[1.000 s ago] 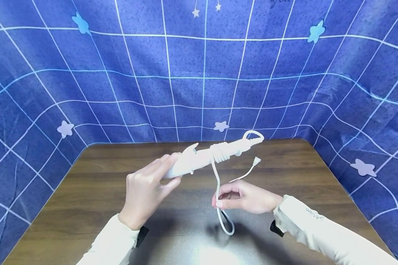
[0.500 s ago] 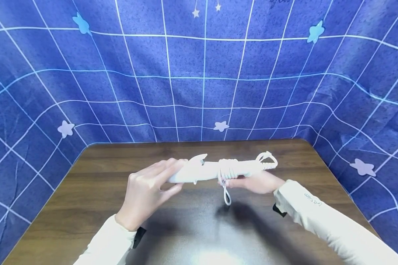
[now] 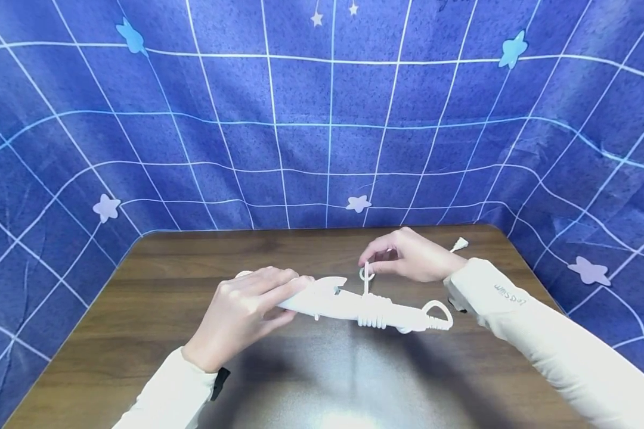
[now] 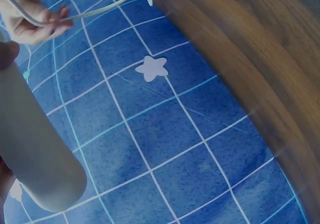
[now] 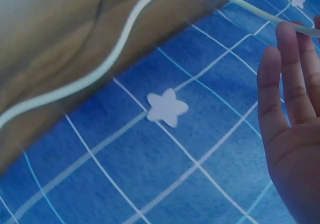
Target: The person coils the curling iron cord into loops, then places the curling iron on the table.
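My left hand [image 3: 249, 313] grips one end of a white curling iron [image 3: 327, 301], held level above the table. Its rounded barrel [image 4: 42, 149] looms large in the left wrist view. Several turns of white cord [image 3: 374, 313] circle the handle, and a small cord loop [image 3: 436, 307] sticks out at its far end. Behind the iron, my right hand [image 3: 410, 256] pinches the free run of cord, which rises from the turns. The plug [image 3: 460, 243] shows past the right wrist. In the right wrist view the cord [image 5: 127, 27] crosses the fingers [image 5: 287, 49]; the thumb is hidden there.
The wooden table [image 3: 182, 262] lies under both hands. A blue cloth [image 3: 220, 149] with pale grid lines and stars hangs behind it and along both sides.
My right hand has carried the cord from in front of the iron, underneath, to behind and above it. The iron has dropped lower and levelled out in my left hand's grip.
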The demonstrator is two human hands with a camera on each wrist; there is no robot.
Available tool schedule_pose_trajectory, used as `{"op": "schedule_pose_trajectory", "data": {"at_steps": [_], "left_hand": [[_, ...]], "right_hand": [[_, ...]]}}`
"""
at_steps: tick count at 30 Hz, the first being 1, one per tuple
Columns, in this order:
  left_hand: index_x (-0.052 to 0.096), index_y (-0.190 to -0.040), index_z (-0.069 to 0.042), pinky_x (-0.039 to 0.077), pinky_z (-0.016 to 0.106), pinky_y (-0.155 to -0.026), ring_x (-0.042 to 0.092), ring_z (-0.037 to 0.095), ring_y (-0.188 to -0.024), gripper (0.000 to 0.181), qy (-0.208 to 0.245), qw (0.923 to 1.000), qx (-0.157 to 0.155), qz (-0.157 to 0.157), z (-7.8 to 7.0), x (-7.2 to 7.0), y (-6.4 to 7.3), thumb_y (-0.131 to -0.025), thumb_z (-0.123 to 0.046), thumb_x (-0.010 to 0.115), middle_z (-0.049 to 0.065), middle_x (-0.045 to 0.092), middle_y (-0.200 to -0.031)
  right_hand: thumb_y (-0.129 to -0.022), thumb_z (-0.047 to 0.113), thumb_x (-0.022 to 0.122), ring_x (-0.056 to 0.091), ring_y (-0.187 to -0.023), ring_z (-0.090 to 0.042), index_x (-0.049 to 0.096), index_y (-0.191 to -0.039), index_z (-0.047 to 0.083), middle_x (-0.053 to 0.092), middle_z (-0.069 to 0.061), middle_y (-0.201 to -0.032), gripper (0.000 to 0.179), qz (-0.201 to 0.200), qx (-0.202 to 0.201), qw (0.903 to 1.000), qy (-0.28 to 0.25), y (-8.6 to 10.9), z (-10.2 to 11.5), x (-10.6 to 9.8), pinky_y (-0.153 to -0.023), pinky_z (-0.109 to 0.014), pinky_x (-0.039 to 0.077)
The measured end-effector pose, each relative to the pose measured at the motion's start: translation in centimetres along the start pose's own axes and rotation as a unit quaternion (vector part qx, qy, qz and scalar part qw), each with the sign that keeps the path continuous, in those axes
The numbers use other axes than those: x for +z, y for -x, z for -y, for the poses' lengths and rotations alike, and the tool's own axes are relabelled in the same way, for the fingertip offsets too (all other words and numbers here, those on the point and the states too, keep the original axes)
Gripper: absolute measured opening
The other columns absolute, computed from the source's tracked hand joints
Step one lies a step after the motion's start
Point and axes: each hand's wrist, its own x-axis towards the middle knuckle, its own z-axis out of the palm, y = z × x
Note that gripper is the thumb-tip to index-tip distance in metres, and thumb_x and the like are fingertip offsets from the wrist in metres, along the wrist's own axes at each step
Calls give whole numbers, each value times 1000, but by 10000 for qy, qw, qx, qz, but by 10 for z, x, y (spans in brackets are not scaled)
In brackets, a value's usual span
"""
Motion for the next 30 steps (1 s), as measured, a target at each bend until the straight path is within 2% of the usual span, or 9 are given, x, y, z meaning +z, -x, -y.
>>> {"op": "schedule_pose_trajectory", "data": {"at_steps": [3,6,9,13,18,24,30], "left_hand": [[74,-118,-20,58,39,-73,71,18,-92,61,-140,9994,251,169,1,2,-1,-59,-15,91,-3,73,-103],[73,-118,-20,57,38,-72,69,17,-90,65,-266,9984,441,249,1,4,0,-56,-16,93,-4,72,-101],[73,-118,-20,56,38,-72,68,17,-90,65,-351,9977,464,346,2,4,1,-56,-16,93,-5,72,-101],[72,-119,-21,55,38,-72,67,17,-90,63,-543,9966,433,453,2,4,3,-59,-15,91,-5,71,-100],[71,-119,-20,55,37,-72,68,20,-90,69,-908,9934,454,528,5,9,9,-55,-18,94,-3,70,-101],[71,-115,-20,54,39,-64,70,22,-86,67,-1384,9879,288,641,5,18,16,-53,-23,95,-1,72,-100],[73,-111,-18,51,36,-52,68,23,-72,59,-1475,9875,-66,558,6,26,18,-55,-19,91,2,74,-94]], "right_hand": [[-91,9,74,66,-91,-9,78,-105,12,75,7,-100,15,-70,-227,9995,218,-4,3,-5,-81,-31,55],[-88,13,78,65,-93,-10,80,-104,14,75,10,-98,16,-235,-293,9979,533,-5,7,-9,-84,-32,53],[-86,18,80,63,-93,-9,81,-101,17,73,14,-94,15,-398,-310,9947,899,-5,11,-13,-85,-34,51],[-85,20,81,63,-89,-8,81,-98,18,70,14,-89,13,-513,-351,9923,1070,-5,16,-17,-83,-34,51],[-83,21,83,62,-82,-5,81,-93,18,68,16,-84,11,-549,-310,9888,1352,-6,26,-20,-78,-35,51],[-82,22,84,58,-73,-5,81,-89,19,64,16,-77,8,-692,-446,9768,1979,-7,43,-14,-73,-33,46],[-80,18,85,55,-66,-3,81,-84,18,66,15,-74,6,-963,-628,9715,2072,-5,58,-5,-71,-33,46]]}}
